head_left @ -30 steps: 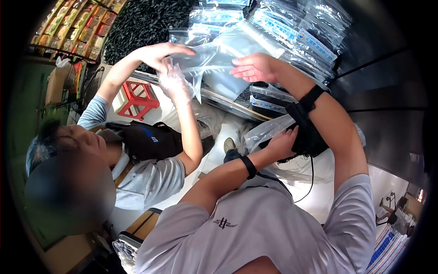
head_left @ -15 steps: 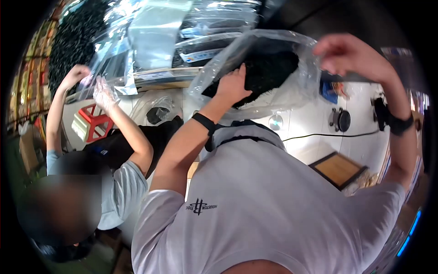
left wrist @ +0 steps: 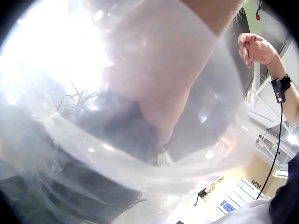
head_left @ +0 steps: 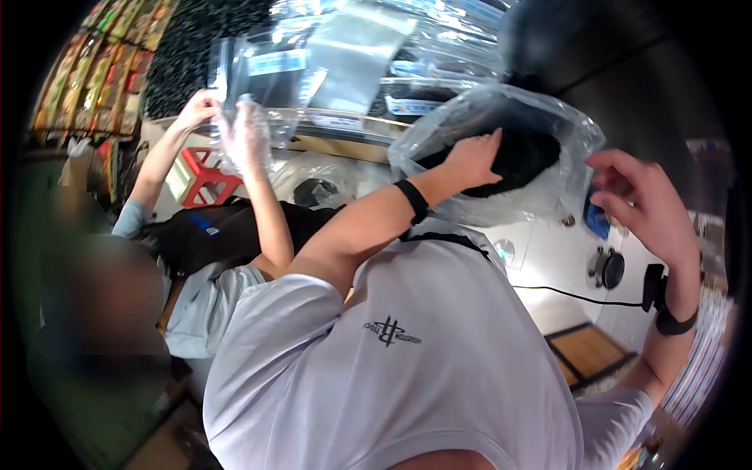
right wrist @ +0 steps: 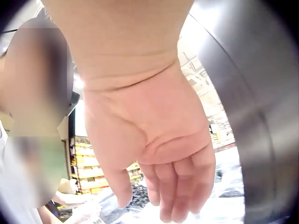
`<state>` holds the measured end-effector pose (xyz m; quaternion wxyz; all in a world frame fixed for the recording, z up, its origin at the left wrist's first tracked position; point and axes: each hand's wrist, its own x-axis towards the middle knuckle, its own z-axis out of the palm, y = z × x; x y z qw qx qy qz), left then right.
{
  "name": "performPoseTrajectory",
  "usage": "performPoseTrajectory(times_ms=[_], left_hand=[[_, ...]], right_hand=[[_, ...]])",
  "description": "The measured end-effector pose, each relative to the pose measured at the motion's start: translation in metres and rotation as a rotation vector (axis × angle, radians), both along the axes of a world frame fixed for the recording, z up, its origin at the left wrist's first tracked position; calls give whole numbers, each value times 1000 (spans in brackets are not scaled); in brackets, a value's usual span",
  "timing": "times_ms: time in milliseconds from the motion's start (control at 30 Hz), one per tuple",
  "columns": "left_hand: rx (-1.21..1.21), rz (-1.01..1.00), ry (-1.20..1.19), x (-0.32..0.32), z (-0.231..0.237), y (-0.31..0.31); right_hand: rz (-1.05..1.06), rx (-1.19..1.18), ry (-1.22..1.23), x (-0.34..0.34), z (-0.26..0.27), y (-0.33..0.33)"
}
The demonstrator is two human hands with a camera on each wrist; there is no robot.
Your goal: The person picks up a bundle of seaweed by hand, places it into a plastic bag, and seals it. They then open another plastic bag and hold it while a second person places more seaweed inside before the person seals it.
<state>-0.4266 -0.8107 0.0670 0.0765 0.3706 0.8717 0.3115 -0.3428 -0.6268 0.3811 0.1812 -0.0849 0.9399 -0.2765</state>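
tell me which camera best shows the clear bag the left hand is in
The head view: it shows the clear bag with its open mouth and dark contents. The left wrist view shows part close up, as hazy film over the left hand. In the right wrist view I can't make it out.

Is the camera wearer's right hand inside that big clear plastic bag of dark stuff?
No, in the head view the bare right hand is outside the big clear plastic bag, while the bare left hand reaches into it.
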Motion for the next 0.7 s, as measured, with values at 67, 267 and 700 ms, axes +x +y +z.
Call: performPoseTrajectory(times_ms=[67,267,700], left_hand=[[92,39,-5,-7,-5,-4],[249,274,-119,-16,15,-15],[246,350,-152,1,32,-1]], right_hand=[[28,-87,61,-27,-8,-26],[15,-231,317,-69,-89,1],[-185,-911,-24,-86,-302,77]])
